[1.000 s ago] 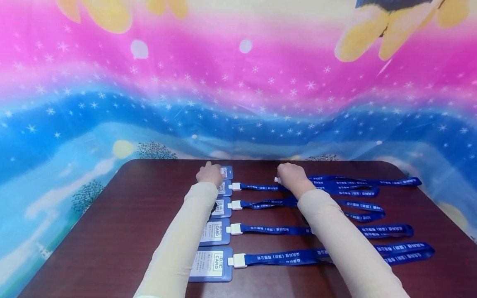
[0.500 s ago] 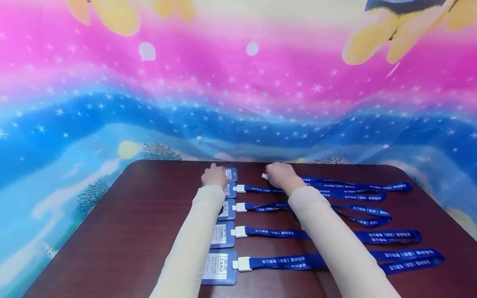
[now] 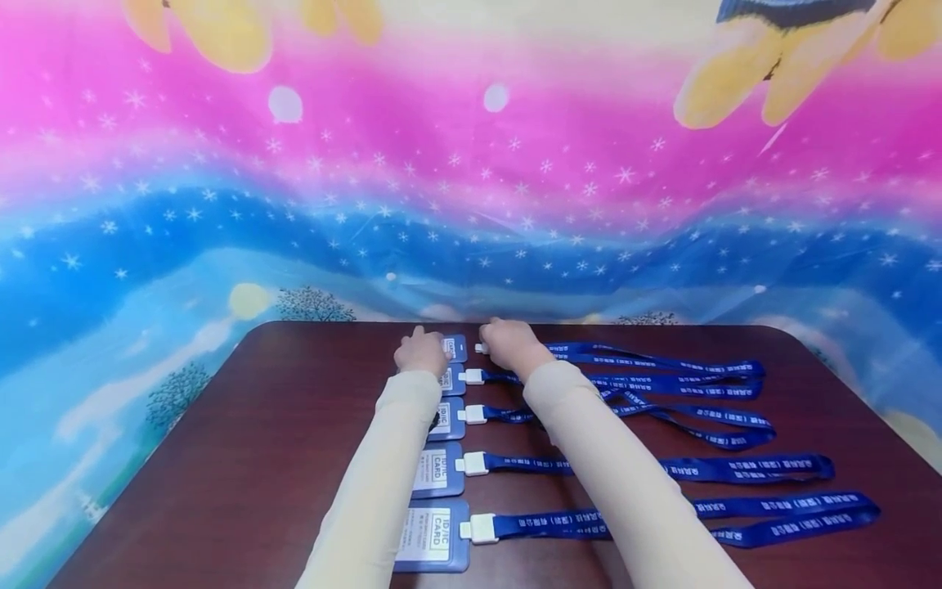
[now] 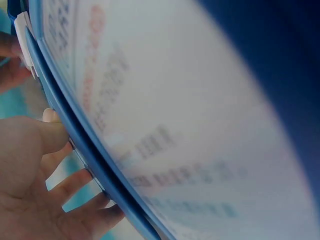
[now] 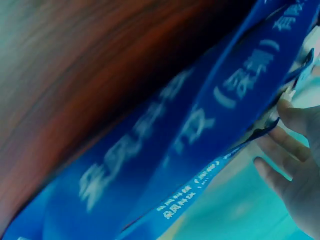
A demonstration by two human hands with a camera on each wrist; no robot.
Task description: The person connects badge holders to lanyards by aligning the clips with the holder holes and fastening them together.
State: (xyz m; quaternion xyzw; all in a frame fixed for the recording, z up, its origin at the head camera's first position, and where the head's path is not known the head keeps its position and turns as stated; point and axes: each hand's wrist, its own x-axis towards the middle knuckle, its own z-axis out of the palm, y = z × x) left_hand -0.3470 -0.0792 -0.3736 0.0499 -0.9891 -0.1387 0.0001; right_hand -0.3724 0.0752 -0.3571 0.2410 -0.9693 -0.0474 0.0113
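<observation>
At the far end of a row of badges, my left hand [image 3: 422, 352] grips the farthest blue card holder [image 3: 459, 348] by its left part. The left wrist view shows the thumb [image 4: 52, 136] and fingers at a holder's edge, partly hidden by a nearer card holder [image 4: 200, 120]. My right hand [image 3: 509, 343] pinches the white clip [image 3: 481, 348] of a blue lanyard [image 3: 625, 355]. That clip is just right of the holder's slotted end, with a small gap between them. In the right wrist view, white-lettered blue straps [image 5: 165, 130] cross in front of the fingertips [image 5: 285, 112].
Several more card holders [image 3: 440, 470] lie in a column nearer to me, each joined by a white clip [image 3: 475, 463] to a blue lanyard [image 3: 743, 468] stretching right. They rest on a dark brown table [image 3: 243, 458]. A colourful printed curtain [image 3: 471, 204] hangs behind the table.
My right hand has moved left with the clip, bringing it close to the farthest card holder and drawing its lanyard along. My left hand stays at the holder.
</observation>
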